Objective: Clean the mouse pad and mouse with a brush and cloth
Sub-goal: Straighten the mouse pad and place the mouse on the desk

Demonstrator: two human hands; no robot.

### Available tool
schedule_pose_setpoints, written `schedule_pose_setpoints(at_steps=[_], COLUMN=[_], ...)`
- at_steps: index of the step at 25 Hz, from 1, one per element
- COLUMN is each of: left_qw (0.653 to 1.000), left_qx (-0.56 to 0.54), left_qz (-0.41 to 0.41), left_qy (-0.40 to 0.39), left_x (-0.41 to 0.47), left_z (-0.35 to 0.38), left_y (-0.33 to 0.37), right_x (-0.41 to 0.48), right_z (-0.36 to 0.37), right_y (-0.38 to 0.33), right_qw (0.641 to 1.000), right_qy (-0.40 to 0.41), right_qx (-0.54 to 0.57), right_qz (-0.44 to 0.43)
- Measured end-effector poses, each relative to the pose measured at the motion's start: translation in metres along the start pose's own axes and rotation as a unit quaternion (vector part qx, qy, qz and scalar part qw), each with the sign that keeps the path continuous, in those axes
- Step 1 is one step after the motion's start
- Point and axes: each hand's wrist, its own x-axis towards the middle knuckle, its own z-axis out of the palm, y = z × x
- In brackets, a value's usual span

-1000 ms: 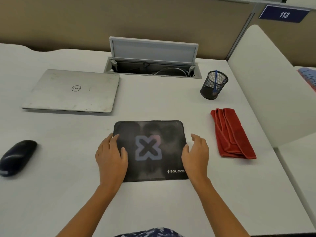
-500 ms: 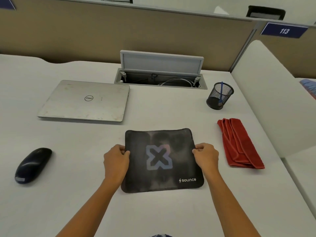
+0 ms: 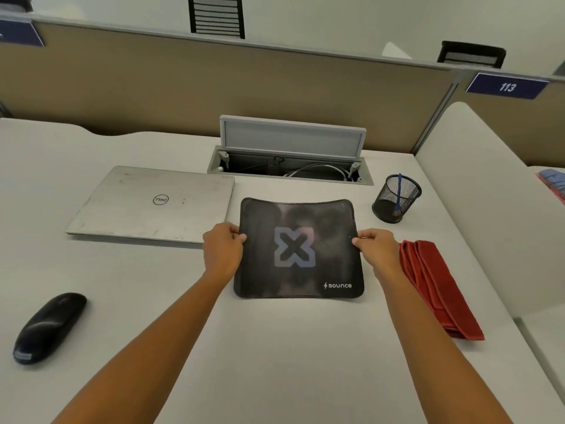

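both hands, left hand (image 3: 222, 251) and right hand (image 3: 375, 251), pinch the side edges of the mouse pad (image 3: 298, 249) at desk centre. step: positioning pad. next: fetch the brush (image 3: 398, 191) from the far-right holder (image 3: 396, 198).

Two hands, left hand (image 3: 221, 250) and right hand (image 3: 377, 250). One black mouse pad (image 3: 298, 249), one dark mouse (image 3: 49, 327), one folded red cloth (image 3: 440, 289). One mesh cup (image 3: 406, 206) with one blue-handled tool (image 3: 399, 191) inside. One closed laptop (image 3: 153, 203), one open cable hatch (image 3: 290, 166). Two blue signs (image 3: 506, 86), one numbered 113, one cut off at left. Two black slatted objects (image 3: 217, 16) above the partition.
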Motion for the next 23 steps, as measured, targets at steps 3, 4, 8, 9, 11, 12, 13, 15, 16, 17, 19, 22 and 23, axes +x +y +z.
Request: schedule_pose_setpoints(at_steps=[3,4,8,9,11,12,13,15,16,17,19,22,23], left_qw=[1.0,1.0,0.999,0.998,0.998,0.998,0.998,0.998,0.997,0.997,0.996,0.992,0.99], left_qx=[0.019,0.027,0.051,0.055,0.061,0.063,0.064,0.065,0.066,0.068,0.067,0.067,0.066], left_qz=[0.002,0.0,-0.003,-0.002,0.002,0.006,0.008,0.017,0.025,0.036,0.059,0.09,0.099], left_qy=[0.005,0.003,-0.011,-0.012,-0.014,-0.014,-0.014,-0.01,-0.007,-0.002,0.018,0.062,0.073], left_x=[0.019,0.023,0.028,0.029,0.029,0.029,0.028,0.025,0.021,0.018,0.009,-0.009,-0.016], left_z=[0.013,0.016,0.026,0.027,0.028,0.028,0.028,0.026,0.024,0.022,0.017,0.006,0.0], left_y=[0.004,0.003,-0.004,-0.005,-0.007,-0.007,-0.008,-0.009,-0.01,-0.011,-0.012,-0.012,-0.013], right_x=[0.022,0.027,0.036,0.036,0.035,0.034,0.032,0.027,0.024,0.019,0.007,-0.028,-0.043], right_z=[0.011,0.016,0.029,0.031,0.033,0.033,0.033,0.032,0.031,0.031,0.031,0.04,0.045], right_y=[-0.002,-0.001,0.006,0.007,0.008,0.009,0.009,0.009,0.008,0.006,0.0,-0.016,-0.022], right_qw=[1.0,0.999,0.997,0.997,0.996,0.995,0.994,0.991,0.989,0.987,0.984,0.979,0.977], right_qy=[0.004,0.003,-0.001,0.003,0.016,0.023,0.029,0.039,0.046,0.055,0.075,0.079,0.073], right_qx=[-0.015,-0.024,-0.069,-0.078,-0.092,-0.099,-0.106,-0.125,-0.134,-0.136,-0.117,-0.059,-0.037], right_qz=[0.02,0.023,0.022,0.018,0.002,-0.007,-0.015,-0.033,-0.045,-0.062,-0.107,-0.179,-0.196])
